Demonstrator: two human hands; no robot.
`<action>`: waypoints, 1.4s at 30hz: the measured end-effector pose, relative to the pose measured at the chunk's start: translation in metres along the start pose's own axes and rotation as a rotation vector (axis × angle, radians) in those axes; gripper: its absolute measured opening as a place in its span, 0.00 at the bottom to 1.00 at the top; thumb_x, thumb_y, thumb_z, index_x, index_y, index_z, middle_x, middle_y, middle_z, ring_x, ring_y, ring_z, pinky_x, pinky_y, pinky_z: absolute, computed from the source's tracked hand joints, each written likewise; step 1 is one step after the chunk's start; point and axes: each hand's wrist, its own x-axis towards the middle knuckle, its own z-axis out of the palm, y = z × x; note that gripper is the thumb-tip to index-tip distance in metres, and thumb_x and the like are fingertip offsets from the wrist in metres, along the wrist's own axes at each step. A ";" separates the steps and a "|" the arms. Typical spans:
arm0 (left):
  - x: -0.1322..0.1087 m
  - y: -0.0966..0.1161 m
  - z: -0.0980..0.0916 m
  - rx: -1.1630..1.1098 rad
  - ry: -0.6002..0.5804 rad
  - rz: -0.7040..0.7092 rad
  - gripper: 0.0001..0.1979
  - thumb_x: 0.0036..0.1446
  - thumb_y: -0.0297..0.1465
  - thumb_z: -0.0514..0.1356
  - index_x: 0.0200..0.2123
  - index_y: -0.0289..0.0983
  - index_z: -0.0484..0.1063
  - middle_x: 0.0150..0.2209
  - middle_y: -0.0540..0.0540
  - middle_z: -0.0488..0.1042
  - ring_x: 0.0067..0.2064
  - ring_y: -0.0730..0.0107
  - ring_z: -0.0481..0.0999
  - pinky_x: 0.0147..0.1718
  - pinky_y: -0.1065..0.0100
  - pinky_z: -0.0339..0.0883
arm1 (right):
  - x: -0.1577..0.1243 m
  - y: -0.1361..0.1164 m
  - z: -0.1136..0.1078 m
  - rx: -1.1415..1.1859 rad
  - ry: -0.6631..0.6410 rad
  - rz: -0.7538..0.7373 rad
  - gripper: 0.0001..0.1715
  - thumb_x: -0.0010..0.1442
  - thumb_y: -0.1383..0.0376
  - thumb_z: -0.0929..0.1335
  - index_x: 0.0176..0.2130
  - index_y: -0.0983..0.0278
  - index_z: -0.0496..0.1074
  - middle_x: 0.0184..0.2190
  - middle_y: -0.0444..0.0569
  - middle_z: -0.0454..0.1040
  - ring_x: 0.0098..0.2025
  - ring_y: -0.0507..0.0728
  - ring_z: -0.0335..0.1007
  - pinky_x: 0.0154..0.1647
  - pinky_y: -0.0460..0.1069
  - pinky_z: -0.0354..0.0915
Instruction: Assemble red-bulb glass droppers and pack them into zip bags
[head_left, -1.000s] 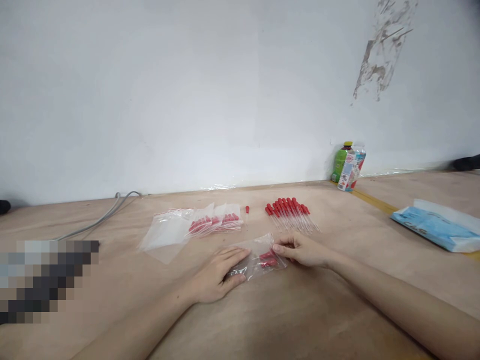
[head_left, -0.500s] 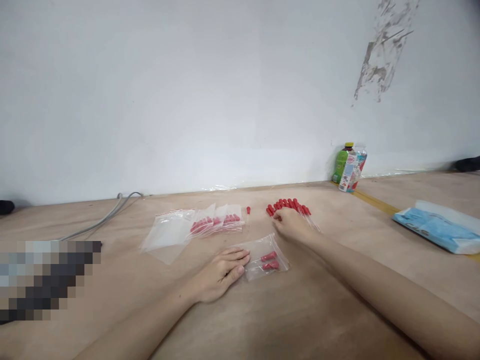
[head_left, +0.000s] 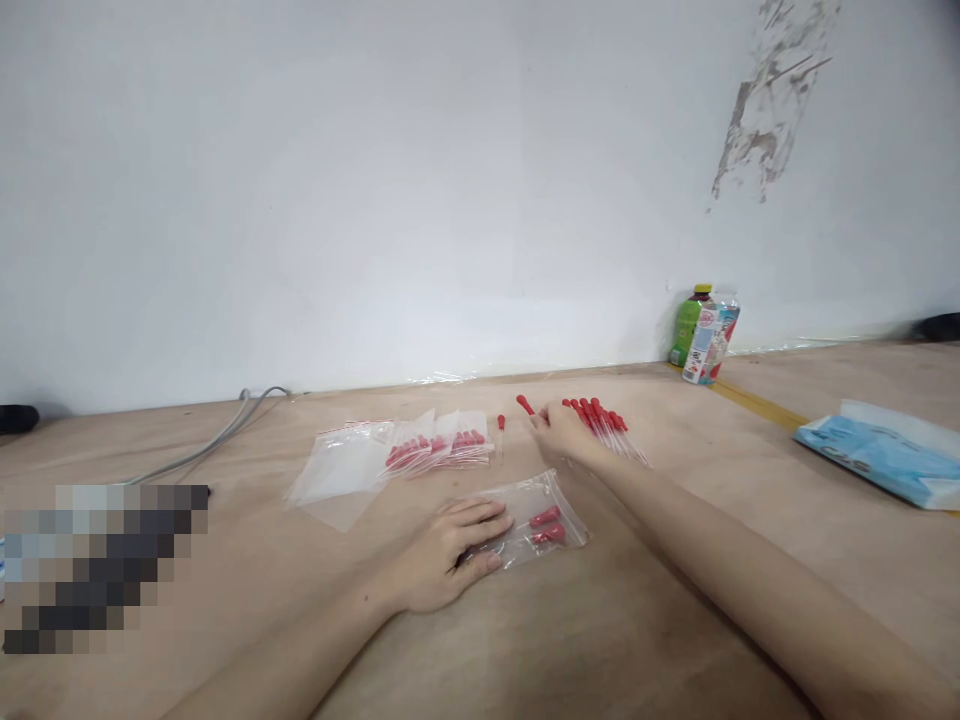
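Note:
My left hand (head_left: 457, 550) lies with its fingers spread on a clear zip bag (head_left: 514, 495). Inside that bag are two droppers (head_left: 547, 525) with red rubber bulbs. My right hand (head_left: 564, 430) is closed on a dropper (head_left: 524, 404), whose red bulb sticks out to the left past the fingertips. Just right of this hand, several more red-bulbed droppers (head_left: 604, 418) with clear stems lie in a row. One single dropper (head_left: 501, 425) rests on the table farther left.
Filled zip bags (head_left: 472, 445) overlap beside flat, unfilled-looking bags (head_left: 337, 460) at the left. A grey cable (head_left: 214, 440) runs along the wooden table (head_left: 420, 660). By the wall stand a green bottle (head_left: 684, 330) and a printed carton (head_left: 709, 345). A blue package (head_left: 885, 460) lies far right.
My right hand has shifted slightly left and now holds a dropper apart from the row. The fingers of my left hand have spread a little on the bag.

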 end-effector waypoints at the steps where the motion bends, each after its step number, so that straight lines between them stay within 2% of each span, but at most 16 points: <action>1: 0.000 0.000 0.000 0.006 -0.003 -0.005 0.21 0.60 0.38 0.48 0.56 0.44 0.55 0.58 0.47 0.56 0.58 0.62 0.54 0.55 0.54 0.49 | -0.004 0.005 -0.004 0.054 0.011 -0.035 0.15 0.59 0.60 0.57 0.36 0.67 0.66 0.35 0.55 0.72 0.37 0.54 0.69 0.35 0.45 0.62; 3: 0.000 0.000 0.000 0.012 -0.005 -0.011 0.21 0.60 0.38 0.48 0.56 0.44 0.56 0.58 0.47 0.57 0.58 0.62 0.54 0.55 0.55 0.49 | -0.016 0.020 -0.009 0.206 0.045 -0.090 0.16 0.59 0.58 0.56 0.41 0.66 0.61 0.33 0.50 0.71 0.34 0.51 0.68 0.33 0.44 0.63; 5: 0.001 0.000 0.000 0.005 0.002 -0.009 0.21 0.59 0.38 0.48 0.56 0.44 0.56 0.57 0.47 0.57 0.58 0.62 0.55 0.55 0.55 0.49 | -0.031 0.036 -0.009 0.513 0.102 -0.120 0.22 0.56 0.57 0.60 0.47 0.65 0.53 0.27 0.45 0.68 0.26 0.51 0.67 0.27 0.45 0.63; 8: 0.001 -0.001 0.000 -0.015 0.019 -0.004 0.20 0.59 0.38 0.49 0.55 0.45 0.57 0.57 0.47 0.57 0.58 0.61 0.55 0.55 0.54 0.49 | -0.052 0.051 -0.005 0.843 0.104 -0.071 0.34 0.51 0.58 0.65 0.52 0.60 0.43 0.26 0.39 0.63 0.19 0.49 0.64 0.19 0.46 0.63; 10: 0.001 -0.002 0.001 -0.023 0.020 -0.007 0.20 0.59 0.38 0.49 0.55 0.45 0.57 0.57 0.47 0.58 0.58 0.61 0.55 0.55 0.54 0.49 | -0.062 0.052 -0.002 0.971 0.086 -0.008 0.36 0.49 0.59 0.66 0.51 0.57 0.41 0.26 0.38 0.62 0.19 0.50 0.65 0.19 0.47 0.64; 13: 0.001 -0.002 0.001 -0.028 0.020 -0.013 0.20 0.59 0.38 0.49 0.55 0.45 0.57 0.57 0.47 0.58 0.58 0.61 0.55 0.55 0.53 0.49 | -0.072 0.043 0.002 1.092 0.015 0.089 0.32 0.49 0.60 0.65 0.47 0.57 0.43 0.24 0.37 0.62 0.21 0.51 0.67 0.24 0.49 0.68; 16: 0.001 -0.001 0.000 -0.029 0.019 -0.017 0.20 0.59 0.38 0.49 0.55 0.45 0.57 0.57 0.47 0.57 0.58 0.61 0.55 0.55 0.54 0.49 | -0.078 0.034 0.002 1.134 -0.060 0.144 0.28 0.48 0.62 0.65 0.44 0.58 0.45 0.22 0.36 0.63 0.20 0.50 0.67 0.23 0.48 0.67; 20: 0.001 0.000 0.000 -0.015 0.009 -0.013 0.21 0.59 0.38 0.48 0.56 0.44 0.55 0.57 0.46 0.57 0.58 0.61 0.55 0.55 0.55 0.49 | -0.083 0.032 -0.002 1.185 -0.065 0.188 0.27 0.47 0.62 0.65 0.42 0.58 0.46 0.20 0.35 0.64 0.19 0.51 0.67 0.20 0.46 0.65; 24: 0.001 0.001 -0.001 -0.004 0.016 -0.012 0.23 0.59 0.38 0.48 0.58 0.42 0.52 0.57 0.46 0.58 0.58 0.62 0.55 0.55 0.56 0.50 | -0.082 0.039 -0.002 1.313 -0.080 0.241 0.18 0.50 0.60 0.65 0.37 0.59 0.49 0.21 0.39 0.66 0.23 0.53 0.70 0.26 0.49 0.67; 26: 0.001 0.002 -0.001 -0.002 0.022 -0.013 0.24 0.59 0.37 0.48 0.58 0.41 0.51 0.57 0.46 0.58 0.57 0.63 0.56 0.55 0.58 0.50 | -0.081 0.043 -0.003 1.313 -0.132 0.258 0.16 0.49 0.61 0.66 0.33 0.60 0.54 0.23 0.41 0.68 0.26 0.52 0.71 0.30 0.49 0.67; 28: 0.001 0.002 0.000 0.001 0.027 -0.014 0.24 0.59 0.37 0.48 0.58 0.41 0.50 0.57 0.46 0.57 0.57 0.63 0.56 0.55 0.58 0.50 | -0.079 0.047 -0.007 1.224 -0.241 0.223 0.14 0.46 0.63 0.69 0.30 0.63 0.59 0.24 0.42 0.69 0.26 0.50 0.69 0.31 0.47 0.66; 31: 0.001 0.002 0.000 0.006 0.039 -0.018 0.25 0.59 0.38 0.49 0.59 0.41 0.49 0.58 0.46 0.56 0.57 0.63 0.56 0.55 0.58 0.51 | -0.076 0.051 -0.015 0.998 -0.479 0.073 0.14 0.42 0.62 0.72 0.28 0.67 0.67 0.19 0.40 0.68 0.21 0.47 0.64 0.25 0.44 0.62; 33: 0.001 0.001 0.000 0.008 0.044 -0.020 0.25 0.59 0.38 0.49 0.59 0.41 0.49 0.58 0.46 0.56 0.57 0.63 0.56 0.55 0.58 0.51 | -0.074 0.052 -0.019 0.906 -0.587 -0.036 0.15 0.40 0.60 0.72 0.27 0.67 0.70 0.17 0.39 0.68 0.20 0.47 0.62 0.24 0.43 0.59; 37: 0.002 0.002 -0.001 0.005 0.047 -0.023 0.25 0.59 0.38 0.49 0.59 0.41 0.49 0.58 0.46 0.56 0.57 0.62 0.56 0.55 0.57 0.51 | -0.072 0.046 -0.017 0.842 -0.619 -0.171 0.17 0.41 0.57 0.71 0.29 0.67 0.73 0.21 0.43 0.72 0.24 0.49 0.65 0.27 0.45 0.60; 42: 0.003 0.003 0.000 0.003 0.053 -0.019 0.25 0.59 0.38 0.49 0.58 0.41 0.50 0.57 0.46 0.57 0.57 0.63 0.56 0.55 0.58 0.51 | -0.080 0.035 -0.011 0.855 -0.577 -0.229 0.22 0.46 0.54 0.68 0.36 0.67 0.73 0.31 0.48 0.75 0.33 0.54 0.70 0.34 0.48 0.64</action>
